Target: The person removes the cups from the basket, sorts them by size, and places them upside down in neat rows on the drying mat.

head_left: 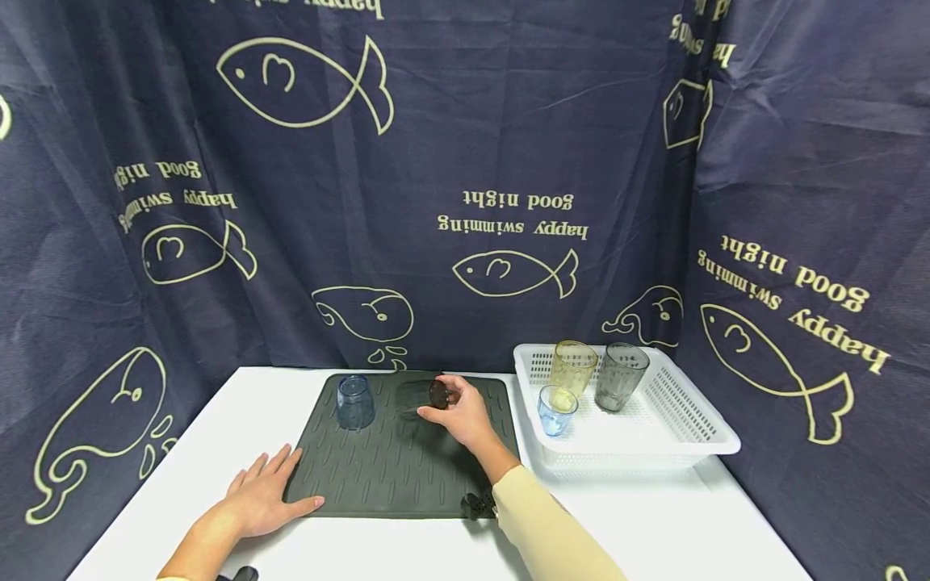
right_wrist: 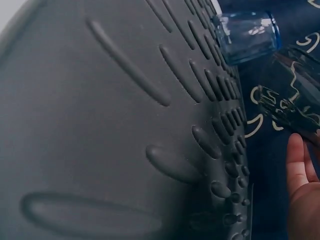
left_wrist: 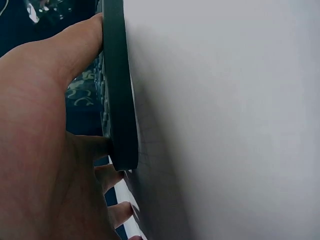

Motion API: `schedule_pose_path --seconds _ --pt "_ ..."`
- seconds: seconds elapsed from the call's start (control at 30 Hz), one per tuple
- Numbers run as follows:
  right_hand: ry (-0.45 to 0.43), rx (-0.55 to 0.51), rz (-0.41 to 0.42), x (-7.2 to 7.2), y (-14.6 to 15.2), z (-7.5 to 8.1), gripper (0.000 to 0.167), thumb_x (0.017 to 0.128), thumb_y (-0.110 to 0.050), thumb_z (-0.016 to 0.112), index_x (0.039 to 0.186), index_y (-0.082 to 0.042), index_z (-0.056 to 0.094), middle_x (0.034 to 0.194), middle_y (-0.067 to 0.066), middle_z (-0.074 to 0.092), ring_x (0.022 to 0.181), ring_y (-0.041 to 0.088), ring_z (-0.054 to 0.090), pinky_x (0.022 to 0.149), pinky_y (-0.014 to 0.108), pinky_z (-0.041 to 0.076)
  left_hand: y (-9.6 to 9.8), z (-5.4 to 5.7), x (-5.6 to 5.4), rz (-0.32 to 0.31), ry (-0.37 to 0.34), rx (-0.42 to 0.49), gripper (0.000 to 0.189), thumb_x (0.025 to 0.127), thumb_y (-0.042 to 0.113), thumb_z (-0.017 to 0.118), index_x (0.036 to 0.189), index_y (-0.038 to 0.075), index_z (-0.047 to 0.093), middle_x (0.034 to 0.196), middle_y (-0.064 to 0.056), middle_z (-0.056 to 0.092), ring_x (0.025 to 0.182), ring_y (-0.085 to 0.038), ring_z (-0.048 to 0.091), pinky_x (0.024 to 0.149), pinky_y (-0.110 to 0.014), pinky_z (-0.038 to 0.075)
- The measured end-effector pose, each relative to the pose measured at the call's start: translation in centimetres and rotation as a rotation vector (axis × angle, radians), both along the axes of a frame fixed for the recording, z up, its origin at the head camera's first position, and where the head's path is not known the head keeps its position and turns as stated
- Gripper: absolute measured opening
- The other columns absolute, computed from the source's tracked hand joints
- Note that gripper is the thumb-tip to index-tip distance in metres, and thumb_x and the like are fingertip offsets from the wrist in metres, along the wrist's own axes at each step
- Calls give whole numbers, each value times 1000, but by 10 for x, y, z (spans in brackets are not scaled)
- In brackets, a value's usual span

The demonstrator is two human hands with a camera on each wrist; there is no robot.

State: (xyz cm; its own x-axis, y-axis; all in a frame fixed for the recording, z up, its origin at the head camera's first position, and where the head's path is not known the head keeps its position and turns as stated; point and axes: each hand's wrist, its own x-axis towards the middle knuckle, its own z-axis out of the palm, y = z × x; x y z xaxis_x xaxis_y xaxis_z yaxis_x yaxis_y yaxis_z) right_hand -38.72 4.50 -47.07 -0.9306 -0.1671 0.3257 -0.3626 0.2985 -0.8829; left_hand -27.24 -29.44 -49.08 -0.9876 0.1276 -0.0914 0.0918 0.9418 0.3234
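Note:
My right hand (head_left: 459, 410) grips a dark grey, see-through drinking glass (head_left: 414, 397) near one end. The glass lies tipped on its side over the back middle of the dark grey drying mat (head_left: 385, 476). In the right wrist view this glass (right_wrist: 292, 95) shows above my fingers, apart from the mat's ridged surface. A blue glass (head_left: 355, 405) stands upside down on the mat, to the left of the held one. My left hand (head_left: 261, 496) rests with spread fingers at the mat's front left corner, thumb on the mat's edge (left_wrist: 120, 90).
A white perforated plastic basket (head_left: 697, 440) stands right of the mat. Inside it are a yellow glass (head_left: 574, 365), a grey glass (head_left: 621, 379) and a small light blue glass (head_left: 556, 413). A dark blue curtain (head_left: 429, 161) closes off the back and sides of the white table (head_left: 240, 420).

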Motion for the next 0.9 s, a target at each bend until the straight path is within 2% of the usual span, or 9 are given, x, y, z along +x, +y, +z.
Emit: schedule_pose_path --seconds 0.1,0.33,0.63,0.9 --pt "-1 21 -2 -3 -2 -1 67 76 -19 91 134 -4 62 121 13 69 97 18 65 83 31 56 0 0 0 4 7 -8 109 85 73 64 154 -6 35 160 -34 30 143 -66 22 110 -83 19" --pt "1 23 7 -13 -5 -9 64 76 -17 90 134 -8 63 119 9 70 95 14 65 82 28 54 1 0 0 5 15 -4 109 85 74 65 154 -5 36 161 -33 30 144 -66 21 111 -83 17" --pt "16 22 19 -19 -15 -19 64 76 -13 89 135 -16 63 126 9 67 101 20 67 83 27 55 3 3 2 5 7 8 108 85 72 65 154 -5 36 161 -33 30 144 -66 21 112 -82 16" --pt "19 10 -25 -20 -23 -20 70 74 -12 91 137 -5 59 126 11 67 99 17 65 86 29 58 1 2 2 10 9 1 108 85 73 65 154 -5 36 161 -33 30 144 -66 21 112 -82 17"
